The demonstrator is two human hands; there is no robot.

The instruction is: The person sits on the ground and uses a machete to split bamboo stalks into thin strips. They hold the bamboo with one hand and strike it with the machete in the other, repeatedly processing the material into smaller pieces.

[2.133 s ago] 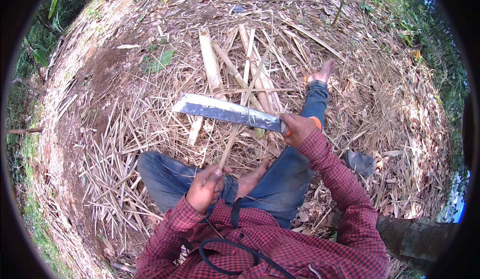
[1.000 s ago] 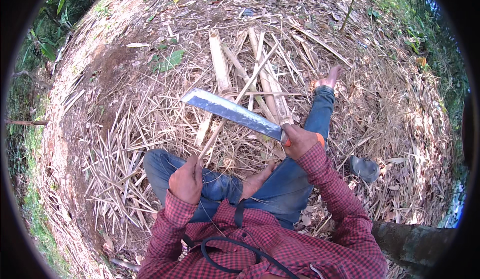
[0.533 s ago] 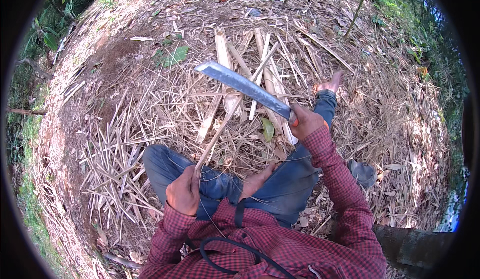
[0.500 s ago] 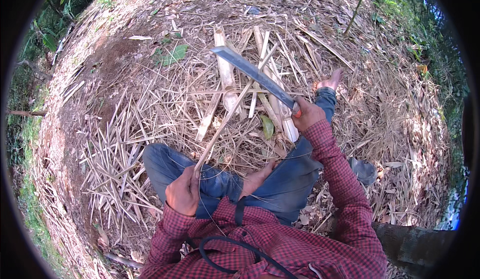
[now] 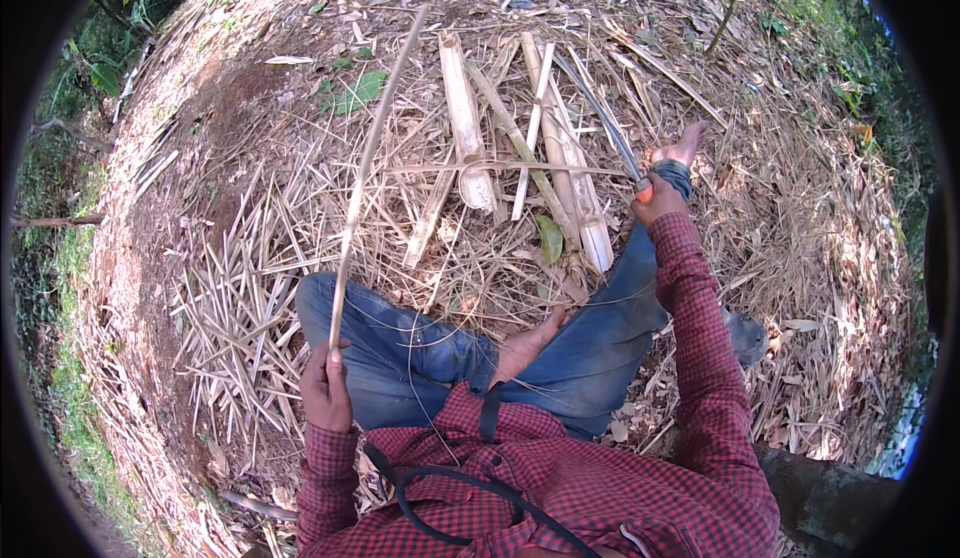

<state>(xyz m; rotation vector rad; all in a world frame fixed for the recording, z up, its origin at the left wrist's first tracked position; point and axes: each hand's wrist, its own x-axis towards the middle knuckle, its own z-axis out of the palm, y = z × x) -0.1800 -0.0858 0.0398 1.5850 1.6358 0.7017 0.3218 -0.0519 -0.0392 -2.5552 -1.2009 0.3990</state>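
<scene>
My left hand (image 5: 328,390) is closed round the lower end of a long bamboo strip (image 5: 366,173), which points up and slightly right over the litter. Beside my outstretched lower leg, my right hand (image 5: 660,201) grips the orange handle of a machete (image 5: 610,123). The blade is seen nearly edge-on, slanting up and left beside the split bamboo. In front of me lie a split bamboo piece (image 5: 462,118) and, to its right, another bamboo length (image 5: 575,173). A thin strip (image 5: 510,166) lies across them. The strip and the blade are apart.
A loose heap of cut bamboo strips (image 5: 240,328) spreads left of my bent knee. Fibrous shavings (image 5: 470,278) cover the ground between my legs. One green leaf (image 5: 360,92) lies further out, with a thin stem (image 5: 730,6) standing at the far right.
The machete has gone right and away from the strip, its blade turned to point forward. My left hand has moved left and down, swinging the strip more upright.
</scene>
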